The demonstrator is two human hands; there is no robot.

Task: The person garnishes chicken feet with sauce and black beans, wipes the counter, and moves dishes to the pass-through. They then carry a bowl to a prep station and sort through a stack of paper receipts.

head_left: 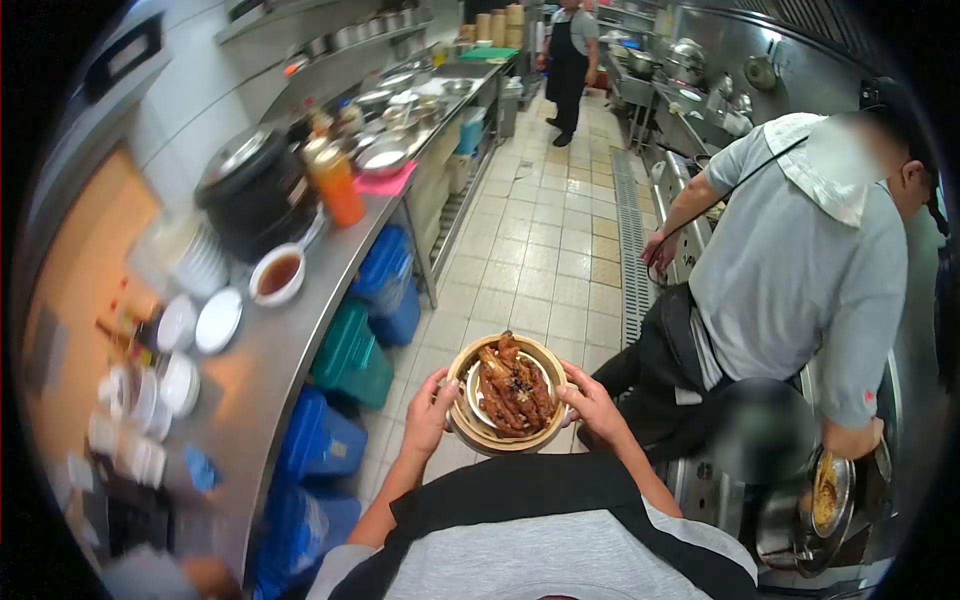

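Note:
A round bamboo steamer basket (461,424) is held level in front of my apron, between my two hands. Inside it, brown glazed chicken feet (512,390) with dark bits on top lie on a pale round dish. My left hand (432,408) grips the basket's left side, its thumb near the rim. On the right side, my right hand (592,402) holds the rim with the thumb on top and fingers curled beneath.
Left, a steel counter (262,362) bears a bowl of brown sauce (277,275), a black cooker (255,190) and white dishes. Blue and green bins (352,355) stand below. A co-worker (800,260) bends over the right-hand stoves; another person (570,65) stands down the tiled aisle.

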